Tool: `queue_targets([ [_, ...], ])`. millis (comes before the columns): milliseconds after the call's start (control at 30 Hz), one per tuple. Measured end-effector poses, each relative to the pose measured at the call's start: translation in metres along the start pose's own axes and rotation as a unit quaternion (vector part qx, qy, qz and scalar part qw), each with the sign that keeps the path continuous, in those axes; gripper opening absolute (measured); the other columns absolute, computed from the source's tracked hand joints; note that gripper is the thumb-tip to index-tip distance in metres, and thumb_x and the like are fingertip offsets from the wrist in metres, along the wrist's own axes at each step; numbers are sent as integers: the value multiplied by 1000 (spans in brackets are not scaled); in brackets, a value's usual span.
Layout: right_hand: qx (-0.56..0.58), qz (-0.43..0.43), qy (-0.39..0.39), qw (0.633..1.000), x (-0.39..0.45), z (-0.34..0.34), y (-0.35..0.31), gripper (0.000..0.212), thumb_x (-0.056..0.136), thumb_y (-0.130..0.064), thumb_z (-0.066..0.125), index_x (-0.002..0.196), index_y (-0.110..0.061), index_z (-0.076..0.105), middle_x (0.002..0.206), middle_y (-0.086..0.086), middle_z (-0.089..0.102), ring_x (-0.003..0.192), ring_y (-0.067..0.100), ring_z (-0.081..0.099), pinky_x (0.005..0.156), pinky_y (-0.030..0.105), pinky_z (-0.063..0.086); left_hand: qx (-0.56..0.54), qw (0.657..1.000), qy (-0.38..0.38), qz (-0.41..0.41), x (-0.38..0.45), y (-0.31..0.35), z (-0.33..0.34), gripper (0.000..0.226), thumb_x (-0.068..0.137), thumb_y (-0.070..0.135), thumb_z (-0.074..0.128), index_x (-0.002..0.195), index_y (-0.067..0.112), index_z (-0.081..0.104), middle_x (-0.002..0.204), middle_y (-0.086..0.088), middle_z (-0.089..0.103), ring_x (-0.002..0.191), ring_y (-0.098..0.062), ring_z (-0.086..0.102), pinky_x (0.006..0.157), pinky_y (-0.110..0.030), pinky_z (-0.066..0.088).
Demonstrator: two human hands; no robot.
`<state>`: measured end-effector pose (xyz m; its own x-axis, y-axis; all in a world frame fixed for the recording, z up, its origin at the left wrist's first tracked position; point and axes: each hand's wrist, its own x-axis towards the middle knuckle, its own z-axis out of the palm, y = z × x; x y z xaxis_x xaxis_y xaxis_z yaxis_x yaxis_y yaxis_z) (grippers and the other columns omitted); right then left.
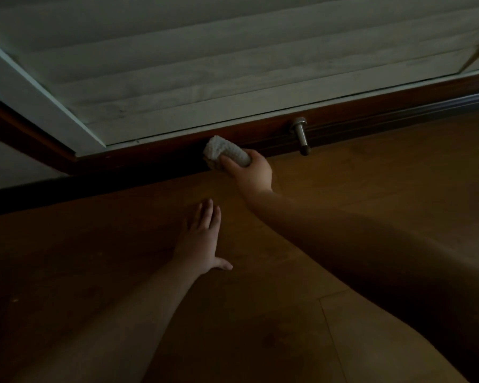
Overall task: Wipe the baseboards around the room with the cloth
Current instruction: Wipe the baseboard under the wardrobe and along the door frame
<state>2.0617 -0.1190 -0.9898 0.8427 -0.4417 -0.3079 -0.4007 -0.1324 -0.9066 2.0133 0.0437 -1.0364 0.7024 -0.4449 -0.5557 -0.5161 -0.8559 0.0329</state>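
1 right hand (pixel 250 172) gripping 1 white cloth (pixel 225 153), bunched past fingertips against dark baseboard (pixel 161 152) | 1 left hand (pixel 202 240) flat, fingers straight on wood floor (pixel 371 175) | 1 doorstop (pixel 301 136) right of cloth

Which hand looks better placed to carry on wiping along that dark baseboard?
The right hand: it grips the cloth against the baseboard. The left hand lies flat on the floor, probably as support.

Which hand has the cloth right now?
The right hand grips the white cloth against the dark baseboard, left of the doorstop. The left hand lies flat on the floor, holding nothing.
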Motion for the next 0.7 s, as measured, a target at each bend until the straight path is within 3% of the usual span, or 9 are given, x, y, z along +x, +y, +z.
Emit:
queue_targets([
  [233,156,76,81,981,9,-44,26,50,85,-43,73,126,-19,59,103,-12,66,94,2,63,74,16,52,-6,1000,-1,6,0,-3,1,143,62,77,71,154,16,-20,161,-6,-29,149,-29,-20,122,-53,3],
  [400,191,65,139,970,15,-67,36,51,86,-38,73,130,-18,58,107,-11,67,97,2,63,78,17,52,-10,1000,0,12,-2,-3,-1,141,64,76,71,154,16,-19,160,-6,-30,149,-28,-21,122,-52,2],
  [500,155,58,142,976,15,-73,42,49,86,-38,73,128,-19,58,108,-10,67,101,6,64,80,20,54,-14,1000,-10,9,-3,-3,-3,140,66,75,70,154,16,-21,160,-6,-31,149,-28,-23,122,-51,1],
  [600,55,42,134,989,13,-82,52,59,85,-42,73,134,-17,53,122,-3,61,109,11,60,88,27,54,-11,1000,-15,10,-3,-3,-4,139,66,76,69,154,16,-20,160,-6,-30,149,-28,-22,123,-52,1],
  [700,-79,-47,119,989,14,-100,66,58,82,-41,76,130,-16,54,117,-6,54,100,5,54,78,14,46,1,1000,-15,16,-2,-4,-5,140,66,78,67,154,16,-21,160,-5,-31,149,-26,-22,121,-52,1],
])
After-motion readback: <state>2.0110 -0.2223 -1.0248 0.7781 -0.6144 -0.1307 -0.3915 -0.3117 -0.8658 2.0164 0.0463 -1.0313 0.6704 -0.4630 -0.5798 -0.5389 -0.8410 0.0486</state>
